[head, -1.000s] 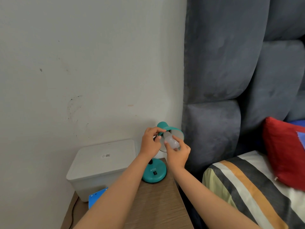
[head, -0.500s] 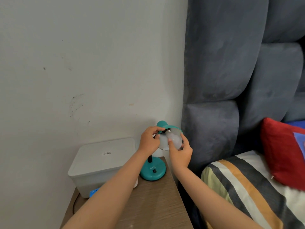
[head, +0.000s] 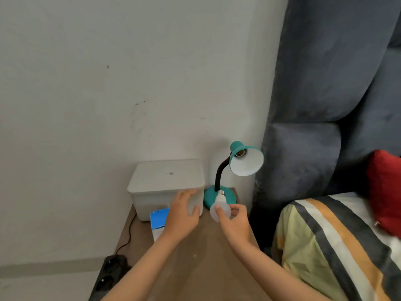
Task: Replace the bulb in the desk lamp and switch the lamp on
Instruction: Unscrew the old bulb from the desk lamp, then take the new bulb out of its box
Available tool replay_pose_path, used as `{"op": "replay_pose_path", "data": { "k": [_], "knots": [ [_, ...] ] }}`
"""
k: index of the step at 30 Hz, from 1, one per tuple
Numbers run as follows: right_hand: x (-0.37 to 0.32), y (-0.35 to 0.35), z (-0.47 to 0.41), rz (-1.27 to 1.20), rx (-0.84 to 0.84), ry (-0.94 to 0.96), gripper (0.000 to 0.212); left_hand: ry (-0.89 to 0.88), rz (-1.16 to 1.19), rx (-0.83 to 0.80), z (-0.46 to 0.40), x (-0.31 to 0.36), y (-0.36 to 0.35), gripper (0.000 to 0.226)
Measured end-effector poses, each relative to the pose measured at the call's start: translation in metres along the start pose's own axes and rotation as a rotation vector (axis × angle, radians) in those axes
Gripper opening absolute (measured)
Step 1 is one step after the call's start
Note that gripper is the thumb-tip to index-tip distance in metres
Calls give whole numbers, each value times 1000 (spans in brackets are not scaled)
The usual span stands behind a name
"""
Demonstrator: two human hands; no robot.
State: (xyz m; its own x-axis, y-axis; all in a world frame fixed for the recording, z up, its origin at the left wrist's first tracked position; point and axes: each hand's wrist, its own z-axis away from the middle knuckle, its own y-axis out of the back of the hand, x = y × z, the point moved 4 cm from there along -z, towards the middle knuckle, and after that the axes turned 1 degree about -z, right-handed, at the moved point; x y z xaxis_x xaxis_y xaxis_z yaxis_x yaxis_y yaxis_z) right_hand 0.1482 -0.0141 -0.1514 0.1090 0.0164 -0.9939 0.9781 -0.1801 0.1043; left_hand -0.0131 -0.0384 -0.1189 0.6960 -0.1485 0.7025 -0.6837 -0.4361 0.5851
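blue box [head: 160, 215]: lower right part behind left hand [head: 181, 213], print unreadable
white container [head: 166, 187]: lid label too small to read
power strip [head: 108, 276]: cut off at bottom edge
red cushion [head: 385, 192]: cut off at right edge
lamp base [head: 230, 195]: partly behind bulb [head: 219, 206]

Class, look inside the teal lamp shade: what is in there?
Inside the lamp shade only the bare metal socket shows; no bulb is fitted. The right hand holds the bulb. The socket's depth is hidden.
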Motion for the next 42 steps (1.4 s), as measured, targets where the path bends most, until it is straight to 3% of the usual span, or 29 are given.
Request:
{"op": "replay_pose_path", "data": {
  "k": [4, 8, 13, 16, 21, 26, 29, 32, 38, 42],
  "knots": [
    [22, -30, 20, 91, -56, -125, 36, 193, -93, 158, 31, -44, 26, 43],
    [43, -57, 31, 177, -123, -235, 38, 369, -68, 159, 48, -74, 42, 63],
    [64, -77, 32, 277, -156, -316, 46, 464, 57, 86, 55, -100, 38, 59],
    [69, -87, 31, 345, -178, -324, 49, 460, 108, 88, 55, -102, 34, 47],
    [70, -98, 28, 377, -173, -309, 46, 482, 169, 136, 55, -108, 31, 50],
    [66, -102, 25, 466, -127, -176, 59, 479, 194, 175, 54, -114, 29, 48],
    [51, -102, 26, 419, -94, 131, 45, 469, 211, 187, 54, -120, 28, 44],
    [34, -108, 30, 354, -205, 325, 29, 448, 216, 199, 52, -121, 29, 41],
    [34, -130, 28, 325, -396, 218, 25, 421, 233, 206, 50, -122, 30, 35],
    [36, -132, 29, 284, -417, 195, 23, 406, 282, 200, 48, -126, 29, 35]
  ]
}}
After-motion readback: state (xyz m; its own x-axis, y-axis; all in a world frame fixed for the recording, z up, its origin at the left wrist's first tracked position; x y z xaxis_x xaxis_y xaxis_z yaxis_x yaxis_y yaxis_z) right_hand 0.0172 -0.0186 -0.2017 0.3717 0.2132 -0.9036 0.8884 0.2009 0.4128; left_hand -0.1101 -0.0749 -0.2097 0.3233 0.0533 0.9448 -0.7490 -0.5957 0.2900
